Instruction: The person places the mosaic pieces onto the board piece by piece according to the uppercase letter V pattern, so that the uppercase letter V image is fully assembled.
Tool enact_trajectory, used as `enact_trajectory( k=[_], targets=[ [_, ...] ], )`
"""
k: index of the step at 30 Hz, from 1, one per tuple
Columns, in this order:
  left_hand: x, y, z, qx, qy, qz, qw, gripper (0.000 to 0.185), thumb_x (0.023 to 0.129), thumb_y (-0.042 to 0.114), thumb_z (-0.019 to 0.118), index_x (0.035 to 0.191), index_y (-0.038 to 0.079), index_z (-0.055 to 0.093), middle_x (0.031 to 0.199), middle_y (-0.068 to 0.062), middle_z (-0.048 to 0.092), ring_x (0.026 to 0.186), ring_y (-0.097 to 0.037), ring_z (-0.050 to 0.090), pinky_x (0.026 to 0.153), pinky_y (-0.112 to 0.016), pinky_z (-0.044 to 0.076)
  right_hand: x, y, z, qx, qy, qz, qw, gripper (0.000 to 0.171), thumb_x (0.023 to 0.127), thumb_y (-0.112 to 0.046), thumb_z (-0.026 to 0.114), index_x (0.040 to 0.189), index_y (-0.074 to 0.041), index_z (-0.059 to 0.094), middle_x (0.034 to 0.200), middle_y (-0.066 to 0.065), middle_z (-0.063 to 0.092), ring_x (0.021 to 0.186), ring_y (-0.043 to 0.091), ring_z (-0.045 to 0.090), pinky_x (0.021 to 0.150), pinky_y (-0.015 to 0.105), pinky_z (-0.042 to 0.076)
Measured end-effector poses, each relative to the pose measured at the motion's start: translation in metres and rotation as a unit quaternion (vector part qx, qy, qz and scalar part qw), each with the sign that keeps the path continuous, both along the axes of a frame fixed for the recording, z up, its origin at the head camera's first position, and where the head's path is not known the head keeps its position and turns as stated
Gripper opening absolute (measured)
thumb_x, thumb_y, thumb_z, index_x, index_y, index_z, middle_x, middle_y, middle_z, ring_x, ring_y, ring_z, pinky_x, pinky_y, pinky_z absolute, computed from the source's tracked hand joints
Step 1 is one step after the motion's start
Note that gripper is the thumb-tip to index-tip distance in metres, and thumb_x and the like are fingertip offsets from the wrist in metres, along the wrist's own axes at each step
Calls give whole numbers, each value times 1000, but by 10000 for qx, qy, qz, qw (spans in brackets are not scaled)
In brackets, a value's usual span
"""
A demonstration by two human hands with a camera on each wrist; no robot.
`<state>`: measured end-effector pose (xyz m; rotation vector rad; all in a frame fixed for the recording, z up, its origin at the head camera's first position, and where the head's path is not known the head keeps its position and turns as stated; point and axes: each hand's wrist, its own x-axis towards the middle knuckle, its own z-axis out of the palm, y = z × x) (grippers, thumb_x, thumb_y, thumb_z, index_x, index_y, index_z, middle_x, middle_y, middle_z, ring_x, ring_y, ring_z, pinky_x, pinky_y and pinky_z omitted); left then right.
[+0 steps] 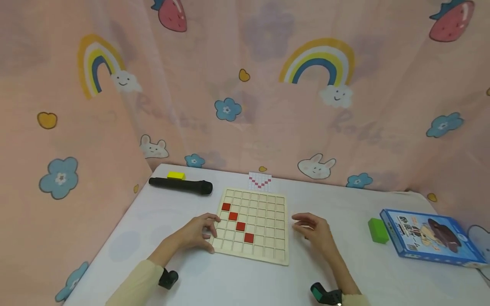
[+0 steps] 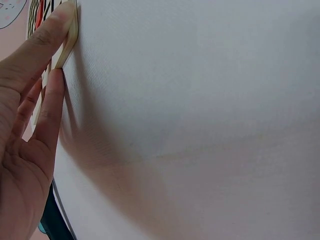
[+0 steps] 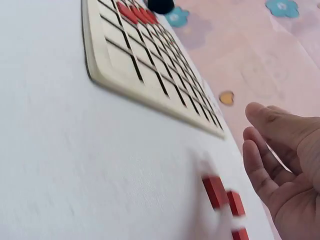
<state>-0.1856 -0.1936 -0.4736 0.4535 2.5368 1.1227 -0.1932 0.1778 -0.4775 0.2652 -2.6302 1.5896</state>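
Wooden grid board [image 1: 253, 225] flat near the middle of the white bench [image 1: 344, 272], four red tiles [image 1: 237, 222] seated in its cells along a diagonal running from upper left toward lower right. Left hand [image 1: 198, 233] resting at the board's left edge, fingers mostly straight, tips touching the rim; in the left wrist view a fingertip [image 2: 59, 22] pressed against the pale edge of the board [image 2: 67, 42], nothing gripped. Right hand [image 1: 314, 229] on the bench just right of the board, fingers relaxed and loosely curved, holding nothing; in the right wrist view palm open and fingers [image 3: 267, 150] spread above the cloth, a few loose red tiles [image 3: 225, 197] lying close beside them, blurred. Same view: board [image 3: 145, 65] seen from its near corner, red tiles in the far cells.

Behind the board, a small card [image 1: 260, 180] with a red V pattern on a grid. Far left of the bench, a black microphone [image 1: 180, 185] lying on its side, a yellow block [image 1: 176, 175] just behind it. Far right, a green block [image 1: 378, 230] beside a blue box [image 1: 432, 238]. Pink curtain [image 1: 245, 93] with rainbows, flowers and rabbits all around
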Motion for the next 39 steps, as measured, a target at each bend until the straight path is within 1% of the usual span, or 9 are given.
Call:
enact_trajectory(
  k=[5, 7, 9, 13, 17, 25, 30, 35, 39],
  targets=[
    [-1, -2, -1, 12, 15, -44, 10000, 31, 63, 9, 89, 79, 14, 64, 137, -5, 47, 123, -29, 46, 84, -23, 53, 10, 57, -4, 874, 9, -514, 9948, 33, 88, -12, 70, 118, -3, 63, 114, 14, 65, 99, 24, 60, 82, 15, 51],
    [-1, -3, 0, -4, 42, -42, 10000, 31, 62, 9, 89, 79, 14, 64, 137, -5, 47, 123, -29, 46, 84, -23, 53, 12, 72, -8, 1035, -258, -666, 9921, 37, 88, -13, 70, 122, -3, 61, 118, 16, 63, 101, 27, 59, 81, 13, 50],
    [-1, -5, 1, -65, 71, -47, 9999, 31, 63, 9, 89, 79, 15, 63, 137, -5, 47, 123, -29, 45, 85, -23, 53, 13, 83, -13, 1096, -550, -651, 9903, 43, 88, -17, 70, 127, -3, 58, 121, 18, 61, 99, 26, 60, 79, 10, 49],
    [-3, -6, 3, -113, 75, -28, 9999, 31, 63, 10, 89, 79, 16, 64, 136, -4, 47, 123, -29, 45, 86, -24, 53, 9, 95, -24, 1039, -940, -482, 9890, 47, 88, -17, 71, 131, -5, 56, 123, 18, 60, 92, 21, 61, 75, 7, 47],
    [-6, -5, 3, -80, 79, -117, 9999, 30, 64, 11, 89, 80, 16, 64, 136, -5, 47, 124, -30, 44, 86, -24, 53, 4, 98, -28, 992, -828, -445, 9906, 43, 88, -15, 70, 128, -5, 58, 121, 17, 62, 88, 19, 60, 75, 8, 47],
    [-8, -2, 2, -88, 48, -74, 9999, 30, 64, 11, 89, 80, 16, 64, 137, -4, 47, 125, -29, 44, 88, -25, 52, 1, 99, -28, 944, -653, -523, 9920, 37, 90, -17, 68, 125, -5, 61, 120, 16, 63, 101, 27, 61, 78, 4, 43],
    [-7, -1, 0, -49, -42, 47, 10000, 30, 63, 10, 89, 80, 15, 64, 137, -4, 47, 124, -28, 45, 87, -25, 52, 4, 100, -25, 749, -792, -613, 9922, 42, 91, -21, 67, 128, -4, 58, 124, 17, 61, 111, 29, 59, 80, 3, 42],
    [-5, 0, -4, 3, -127, 99, 9999, 31, 62, 11, 90, 80, 15, 64, 137, -3, 47, 122, -28, 45, 86, -24, 53, 11, 97, -20, 391, -1233, -834, 9881, 47, 90, -21, 68, 131, -1, 54, 127, 20, 59, 108, 20, 62, 81, 7, 46],
    [-4, -1, -5, 42, -115, 54, 9999, 31, 62, 10, 89, 80, 15, 64, 137, -3, 47, 123, -28, 44, 86, -24, 53, 14, 93, -17, 104, -1519, -1012, 9831, 50, 90, -21, 68, 132, 1, 53, 128, 20, 58, 102, 8, 64, 80, 8, 48]
  ],
)
